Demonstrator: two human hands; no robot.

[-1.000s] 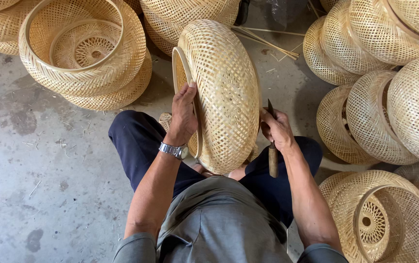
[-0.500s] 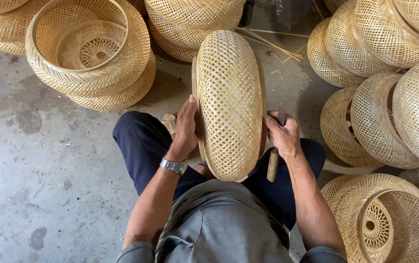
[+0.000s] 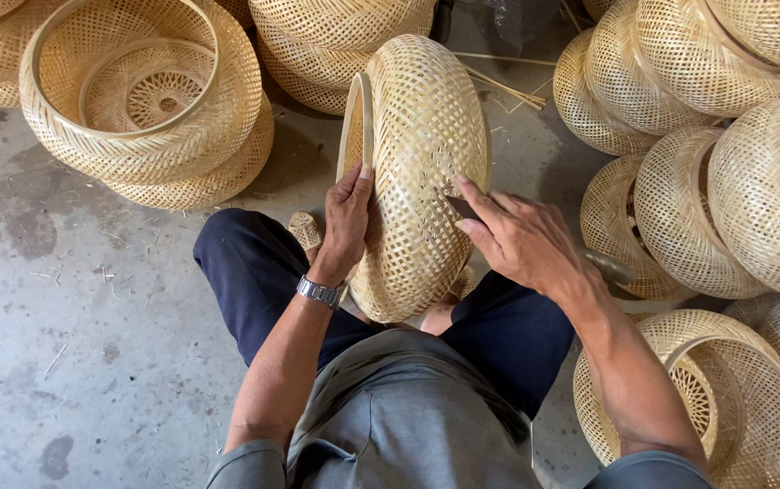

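In the head view, a round, pale woven bamboo basket [image 3: 422,172] is stood on edge over the lap, between the knees, its rim turned to the left. The left hand [image 3: 347,217] is clasped on that rim, thumb up along the edge, a metal wristwatch [image 3: 319,292] on the wrist. The right hand [image 3: 521,240] is closed around a dark-bladed knife with a wooden handle [image 3: 609,267], whose tip is laid against the weave on the basket's right flank.

The step in hand appears to be trimming at the weave. It would be done best with the rim kept firmly braced, the blade held flat to the surface and led away from the steadying hand, and only light pressure used, since the thin strips would probably split easily.

Stacks of similar open-weave bamboo baskets [image 3: 145,100] are piled far left, and more [image 3: 725,136] at the right, on a grey concrete floor [image 3: 64,317]. Loose bamboo slivers [image 3: 499,86] are scattered behind.

Most of the blade is covered by the fingers, so what it meets cannot be made out. The basket's lower edge is hidden behind the legs, and the baskets at the frame edges are cut off.
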